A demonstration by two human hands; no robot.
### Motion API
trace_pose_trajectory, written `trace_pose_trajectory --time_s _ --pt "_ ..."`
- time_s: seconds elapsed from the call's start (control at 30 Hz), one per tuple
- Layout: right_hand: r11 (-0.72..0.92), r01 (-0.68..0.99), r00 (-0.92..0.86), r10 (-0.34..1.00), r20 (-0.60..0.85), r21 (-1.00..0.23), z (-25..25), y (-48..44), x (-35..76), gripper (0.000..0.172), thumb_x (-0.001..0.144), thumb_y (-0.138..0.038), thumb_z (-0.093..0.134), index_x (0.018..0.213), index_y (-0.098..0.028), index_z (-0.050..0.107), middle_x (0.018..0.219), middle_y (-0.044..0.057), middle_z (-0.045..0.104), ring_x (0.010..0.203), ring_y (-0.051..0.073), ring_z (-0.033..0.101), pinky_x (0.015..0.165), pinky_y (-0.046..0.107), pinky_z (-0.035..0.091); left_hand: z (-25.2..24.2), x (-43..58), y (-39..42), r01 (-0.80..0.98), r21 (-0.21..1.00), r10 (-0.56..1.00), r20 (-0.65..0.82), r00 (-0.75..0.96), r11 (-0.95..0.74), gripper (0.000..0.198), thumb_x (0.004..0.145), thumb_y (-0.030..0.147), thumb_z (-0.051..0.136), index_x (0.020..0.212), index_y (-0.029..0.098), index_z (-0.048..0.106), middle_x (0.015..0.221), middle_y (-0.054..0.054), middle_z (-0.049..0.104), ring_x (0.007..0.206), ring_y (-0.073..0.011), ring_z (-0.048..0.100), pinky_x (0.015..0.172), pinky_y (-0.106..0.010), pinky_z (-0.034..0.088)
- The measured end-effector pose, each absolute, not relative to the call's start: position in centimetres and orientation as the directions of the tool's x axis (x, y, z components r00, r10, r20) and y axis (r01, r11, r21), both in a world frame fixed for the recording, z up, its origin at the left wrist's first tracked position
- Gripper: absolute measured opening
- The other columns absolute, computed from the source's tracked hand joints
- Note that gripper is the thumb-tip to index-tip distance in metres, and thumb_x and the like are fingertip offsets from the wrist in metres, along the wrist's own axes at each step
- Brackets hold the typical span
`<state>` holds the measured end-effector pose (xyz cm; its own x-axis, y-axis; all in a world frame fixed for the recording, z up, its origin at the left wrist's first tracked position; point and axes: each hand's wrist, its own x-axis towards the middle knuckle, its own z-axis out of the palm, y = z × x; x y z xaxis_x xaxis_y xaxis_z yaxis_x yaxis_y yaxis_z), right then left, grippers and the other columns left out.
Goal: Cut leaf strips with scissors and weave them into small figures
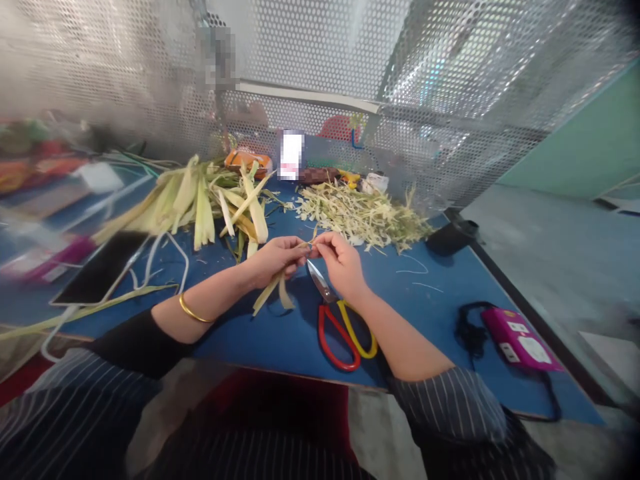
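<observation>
My left hand (283, 259) is closed on a pale, dry corn husk strip (267, 297), whose loose ends hang below the fingers. Close beside it, my right hand (343, 263) pinches the upper end of the same piece, fingertips nearly meeting those of the left. Exactly how the strip is folded between the fingertips is too small to tell. Scissors (327, 297) with one red and one yellow handle lie on the blue table just under my right wrist, blades pointing toward my hands. Behind my left hand lies a pile of long corn husks (185, 200).
A heap of shredded husk (360, 210) lies at the back, near the perforated metal screen (310, 53). At right are a black cylindrical container (453, 237) and a magenta box with a black cord (520, 339). A dark phone-like device (100, 270) and white cables lie at left.
</observation>
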<state>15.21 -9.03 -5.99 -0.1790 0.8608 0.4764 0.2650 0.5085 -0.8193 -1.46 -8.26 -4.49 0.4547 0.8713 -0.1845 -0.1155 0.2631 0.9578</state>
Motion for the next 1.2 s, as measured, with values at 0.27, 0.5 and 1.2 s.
trace_pose_trajectory --time_s 0.27,0.5,1.2 --pt "0.664 0.419 -0.328 0.747 0.578 -0.619 -5.9 -9.4 15.1 0.017 0.094 -0.024 0.039 0.088 -0.020 0.054 0.085 0.004 0.061 0.083 0.014 0.058 0.080 0.028 0.045 -4.7 -1.6 -8.2 -0.155 0.954 0.909 -0.183 0.376 0.256 0.020 0.077 0.034 0.067 0.075 0.016 0.059 0.046 0.009 0.027 0.036 -0.0018 0.017 0.038 -0.021 0.006" --pt "0.748 0.509 -0.497 0.660 0.564 -0.426 -6.1 -9.5 15.4 0.018 0.094 -0.024 0.039 0.096 -0.020 0.056 0.096 0.007 0.060 0.090 0.016 0.057 0.081 0.027 0.045 -5.2 -1.5 -8.0 -0.122 0.969 0.954 -0.180 0.238 0.213 0.015 0.074 0.029 0.070 0.073 0.016 0.063 0.042 0.008 0.032 0.034 -0.0026 0.021 0.039 -0.023 0.009" --pt "0.244 0.957 -0.251 0.968 -0.026 -0.155 -4.2 -19.6 20.4 0.042 0.083 -0.029 0.050 0.122 -0.015 0.049 0.109 0.013 0.053 0.089 0.023 0.058 0.076 0.033 0.043 -4.4 -2.5 -7.1 -0.004 0.998 0.997 0.065 -0.042 -0.065 0.018 0.064 0.031 0.073 0.072 0.016 0.066 0.051 0.003 0.050 0.044 -0.0060 0.036 0.043 -0.024 0.024"
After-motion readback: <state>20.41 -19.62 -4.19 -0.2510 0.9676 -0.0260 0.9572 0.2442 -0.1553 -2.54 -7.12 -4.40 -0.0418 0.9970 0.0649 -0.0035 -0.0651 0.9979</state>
